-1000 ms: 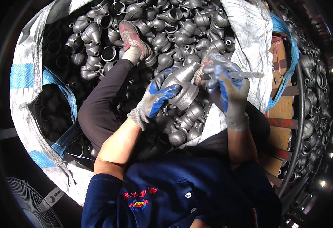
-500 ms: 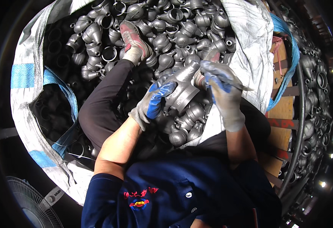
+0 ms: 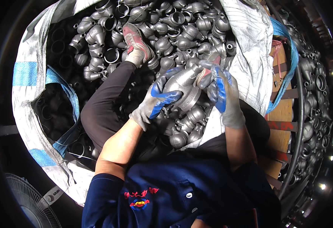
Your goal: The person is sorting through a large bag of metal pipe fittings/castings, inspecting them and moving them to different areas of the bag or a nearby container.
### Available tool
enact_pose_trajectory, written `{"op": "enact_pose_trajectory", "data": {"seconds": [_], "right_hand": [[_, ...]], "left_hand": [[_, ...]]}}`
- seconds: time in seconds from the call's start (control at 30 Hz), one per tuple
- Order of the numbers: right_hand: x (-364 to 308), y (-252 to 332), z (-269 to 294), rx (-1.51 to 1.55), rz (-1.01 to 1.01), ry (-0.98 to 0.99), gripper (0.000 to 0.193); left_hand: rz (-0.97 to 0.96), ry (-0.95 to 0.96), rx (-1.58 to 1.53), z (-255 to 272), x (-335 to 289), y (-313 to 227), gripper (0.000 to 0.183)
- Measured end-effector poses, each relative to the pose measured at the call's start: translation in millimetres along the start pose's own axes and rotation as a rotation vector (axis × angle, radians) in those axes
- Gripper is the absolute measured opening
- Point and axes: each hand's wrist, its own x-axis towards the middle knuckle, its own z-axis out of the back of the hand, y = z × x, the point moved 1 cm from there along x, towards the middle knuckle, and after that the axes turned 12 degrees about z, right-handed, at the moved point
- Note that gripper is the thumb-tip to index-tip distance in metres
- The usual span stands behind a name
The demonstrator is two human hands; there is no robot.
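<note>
My left hand (image 3: 157, 95), in a grey glove with blue patches, is closed around a grey metal casting (image 3: 182, 84). This hollow part has a wide ringed end and a narrow neck, which points up and to the right. My right hand (image 3: 226, 93), gloved the same way, is beside the neck with its fingers bent together. Whatever it holds is hidden by the fingers and cannot be named. Below the held part lie more castings (image 3: 192, 116) of the same kind, between my legs.
Many similar castings (image 3: 136, 15) fill a large white woven sack (image 3: 26, 102) around my legs. My shoe (image 3: 136, 40) rests on them. Blue straps (image 3: 288, 32) hang at the sack's sides. Wooden boards (image 3: 282, 108) are at the right, a fan (image 3: 31, 201) at the lower left.
The casting in my left hand has turned, so its wide end now faces more to the lower right. My right hand has rotated, and its blue palm side shows more.
</note>
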Motion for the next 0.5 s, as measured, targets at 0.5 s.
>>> {"op": "enact_pose_trajectory", "data": {"seconds": [0.5], "right_hand": [[-8.6,-24.5,-4.2,-0.228,0.206,-0.015,0.023]], "left_hand": [[-0.674,-0.581,1.326,4.9,-3.3,-9.0,0.101]]}}
